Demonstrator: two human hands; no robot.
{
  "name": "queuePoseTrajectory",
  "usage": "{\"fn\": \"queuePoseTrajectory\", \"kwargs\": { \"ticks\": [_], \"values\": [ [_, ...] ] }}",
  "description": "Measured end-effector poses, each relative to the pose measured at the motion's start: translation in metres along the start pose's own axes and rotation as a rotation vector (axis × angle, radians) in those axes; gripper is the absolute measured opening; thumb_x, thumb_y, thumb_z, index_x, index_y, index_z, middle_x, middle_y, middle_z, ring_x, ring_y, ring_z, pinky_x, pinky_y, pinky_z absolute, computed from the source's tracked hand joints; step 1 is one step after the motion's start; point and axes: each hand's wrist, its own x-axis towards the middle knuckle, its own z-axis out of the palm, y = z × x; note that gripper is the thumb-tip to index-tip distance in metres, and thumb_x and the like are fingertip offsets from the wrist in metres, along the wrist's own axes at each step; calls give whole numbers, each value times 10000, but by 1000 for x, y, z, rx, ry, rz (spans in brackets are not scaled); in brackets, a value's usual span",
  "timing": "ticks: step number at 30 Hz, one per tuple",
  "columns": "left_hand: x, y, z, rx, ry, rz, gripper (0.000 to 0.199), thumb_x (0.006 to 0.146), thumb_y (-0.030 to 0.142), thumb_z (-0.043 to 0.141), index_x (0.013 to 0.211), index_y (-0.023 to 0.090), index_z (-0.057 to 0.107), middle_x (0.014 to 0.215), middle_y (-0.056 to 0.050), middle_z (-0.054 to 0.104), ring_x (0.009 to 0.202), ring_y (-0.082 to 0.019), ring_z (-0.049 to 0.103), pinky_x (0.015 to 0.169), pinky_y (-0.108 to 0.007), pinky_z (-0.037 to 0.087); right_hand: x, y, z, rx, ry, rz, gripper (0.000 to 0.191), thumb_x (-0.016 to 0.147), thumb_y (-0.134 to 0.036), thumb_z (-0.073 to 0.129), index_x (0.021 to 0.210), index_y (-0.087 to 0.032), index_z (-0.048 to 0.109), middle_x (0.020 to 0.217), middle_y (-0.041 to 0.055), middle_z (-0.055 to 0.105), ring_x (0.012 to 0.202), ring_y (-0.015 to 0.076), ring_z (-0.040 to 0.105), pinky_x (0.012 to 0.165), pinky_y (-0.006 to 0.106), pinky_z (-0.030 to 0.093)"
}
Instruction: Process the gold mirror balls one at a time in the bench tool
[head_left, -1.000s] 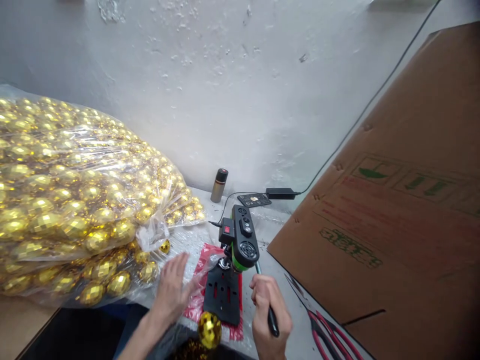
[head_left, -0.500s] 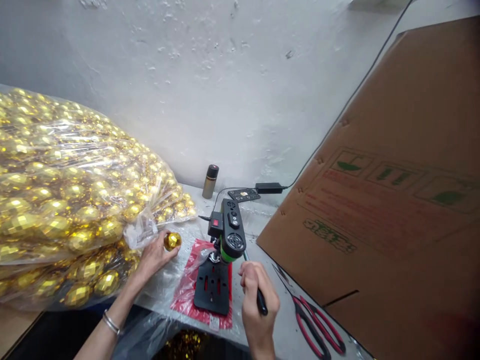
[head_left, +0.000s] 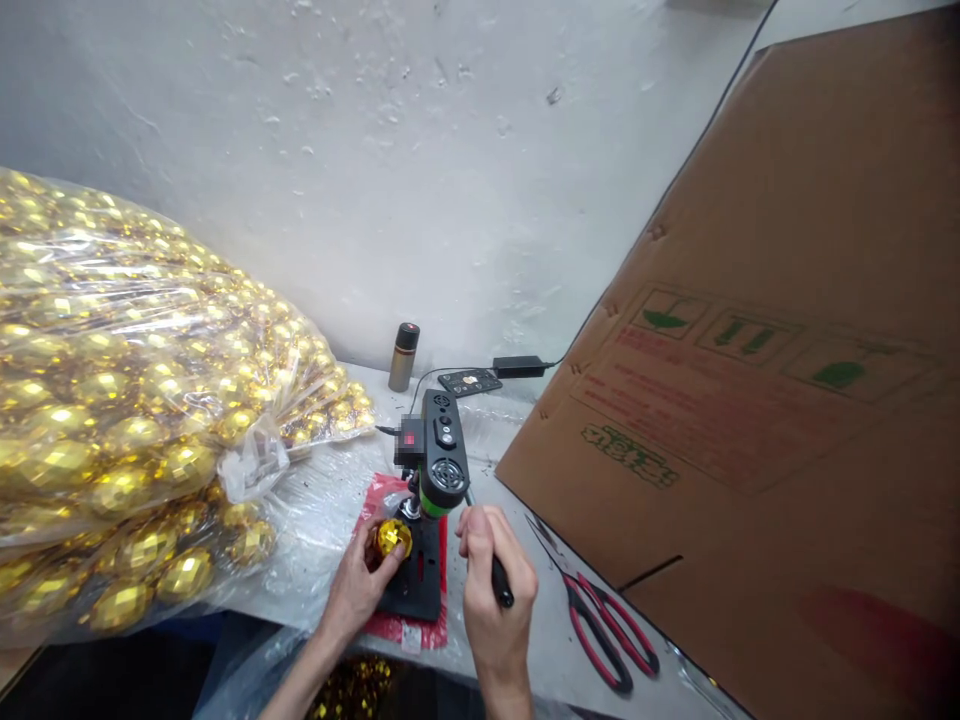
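Note:
My left hand [head_left: 355, 578] is closed on a gold faceted ball [head_left: 394, 537], thumb and fingers around its sides. The ball sits over the black base plate [head_left: 421, 592] of a small bench drill press [head_left: 445, 447], left of and below its head. Whether it touches the plate I cannot tell. On the press's right side, my right hand [head_left: 491, 590] wraps round the lever handle [head_left: 502, 584], whose black end pokes out below the fingers. The drill bit is hidden. Red plastic [head_left: 388, 630] lies under the base.
Clear bags [head_left: 255, 462] of gold balls fill the left. A large cardboard box [head_left: 750, 420] leans on the right, with red-handled scissors [head_left: 611, 630] before it. Behind the press are a bottle [head_left: 403, 358], a phone-like black slab [head_left: 469, 381] and a power adapter [head_left: 519, 367].
My left hand has carried the gold ball right and toward me, from beside the bag to over the press's base plate. My right hand keeps its grip on the lever. The view has shifted slightly.

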Motion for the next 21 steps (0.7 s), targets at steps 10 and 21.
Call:
{"fn": "queuePoseTrajectory", "kwargs": {
  "ticks": [10,21],
  "values": [
    [4,1,8,549,-121,374,475,766,310,740,1221,207,650,1186,-134,747,1091,-348,696,956,-536,527,-7,3,-2,-8,-28,-25,286,1016,-109,424,759,-228,468,686,-48,468,612,84,476,573,170,409],
    [5,-6,11,611,-197,307,517,773,328,740,1268,212,644,1166,-120,724,1112,-355,640,986,-541,459,-32,30,0,-60,-31,-208,247,973,-57,403,811,-219,495,733,-13,549,628,100,566,578,202,459]
  ]
}}
